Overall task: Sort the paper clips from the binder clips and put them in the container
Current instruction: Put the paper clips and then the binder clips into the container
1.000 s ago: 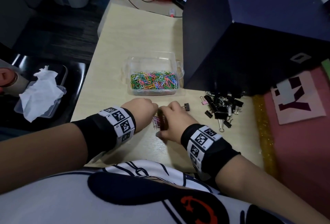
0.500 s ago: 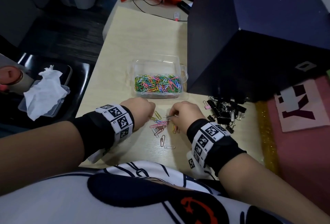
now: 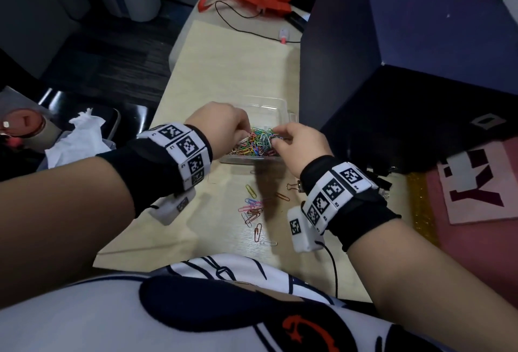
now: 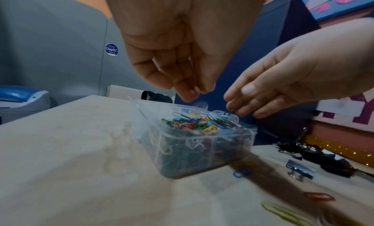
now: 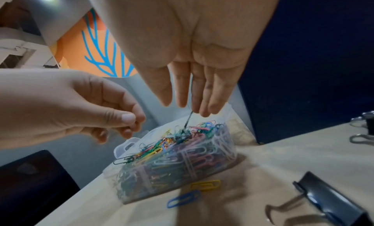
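**Both hands over the box – dropping clips in**

Both hands are up over the clear container (image 3: 281,107), which sits on the counter (image 3: 232,71) and is heaped with paper clips (image 3: 256,141). The left hand (image 3: 217,123) has its fingers curled down w/ the tips bunched; I can't tell if a clip is in there. The right hand (image 3: 298,141) has its fingers mostly straight, pointing down, and a dark green clip (image 5: 189,119) hangs at the fingertips (image 5: 204,111) – it looks pinched, but only lightly.

How to do it well, I think: keep the hands right over the middle of the box, low, then let go. The pile is already as high as the rim, and one clip (image 5: 123,159) sticks out over the edge, so clips dropped from high up or near the side may slide off. A soft pat to flatten the heap could help.

More loose clips (image 3: 252,208) wait on the counter near the person's body, so the job isn't done. The binder clips (image 3: 378,180) lie in a black heap to the right, apart, w/ one stray (image 3: 295,185) just by the right wrist.

Room to move: the big dark box (image 3: 392,85) stands just beside the container on the right – not much space there. The left side and the far end of the counter are open. The loose clips lie near the front edge, so sweep them inward, not toward the lap.
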`<state>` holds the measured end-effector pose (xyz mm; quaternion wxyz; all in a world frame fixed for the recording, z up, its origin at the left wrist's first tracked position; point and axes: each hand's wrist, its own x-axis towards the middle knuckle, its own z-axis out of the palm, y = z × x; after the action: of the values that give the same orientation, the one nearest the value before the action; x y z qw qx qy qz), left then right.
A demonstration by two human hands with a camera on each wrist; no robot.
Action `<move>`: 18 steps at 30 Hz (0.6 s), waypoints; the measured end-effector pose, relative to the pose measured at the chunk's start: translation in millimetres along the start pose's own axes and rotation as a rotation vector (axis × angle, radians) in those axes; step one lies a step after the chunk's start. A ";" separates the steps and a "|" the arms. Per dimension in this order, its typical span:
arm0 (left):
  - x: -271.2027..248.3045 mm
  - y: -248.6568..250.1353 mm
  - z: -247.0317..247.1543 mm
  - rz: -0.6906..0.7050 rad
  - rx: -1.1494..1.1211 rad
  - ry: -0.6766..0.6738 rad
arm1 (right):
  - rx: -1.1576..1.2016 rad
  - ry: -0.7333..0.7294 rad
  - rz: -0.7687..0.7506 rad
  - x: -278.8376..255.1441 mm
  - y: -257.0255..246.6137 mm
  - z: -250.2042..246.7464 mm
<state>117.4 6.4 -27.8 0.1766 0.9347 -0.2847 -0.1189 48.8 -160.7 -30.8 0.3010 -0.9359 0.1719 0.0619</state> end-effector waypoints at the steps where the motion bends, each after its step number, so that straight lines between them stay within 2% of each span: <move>1: -0.3 -1.5 2.1 0.008 0.013 -0.007 | -0.030 0.002 0.006 -2.6 2.5 -1.7; 3: -5.0 -2.0 7.1 0.053 0.008 0.013 | -0.068 0.006 0.014 -9.2 8.9 -3.5; 5: -12.6 1.5 13.0 0.119 0.000 0.020 | -0.132 -0.055 0.037 -15.2 16.8 -2.7; 8: -23.0 8.3 26.8 0.188 0.090 -0.126 | -0.291 -0.268 0.095 -25.2 28.0 7.1; 10: -28.0 11.3 38.6 0.197 0.174 -0.243 | -0.361 -0.361 0.091 -34.6 34.1 19.8; 13: -33.2 11.6 55.0 0.179 0.249 -0.346 | -0.358 -0.358 -0.002 -49.4 35.9 37.0; 18: -35.1 8.6 62.9 0.164 0.278 -0.348 | -0.434 -0.391 -0.236 -69.7 28.6 51.9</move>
<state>64.5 3.4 -77.3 0.0036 0.8892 -0.3994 -0.2232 -27.1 -132.2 -73.1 0.1267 -0.9622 -0.0161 0.2406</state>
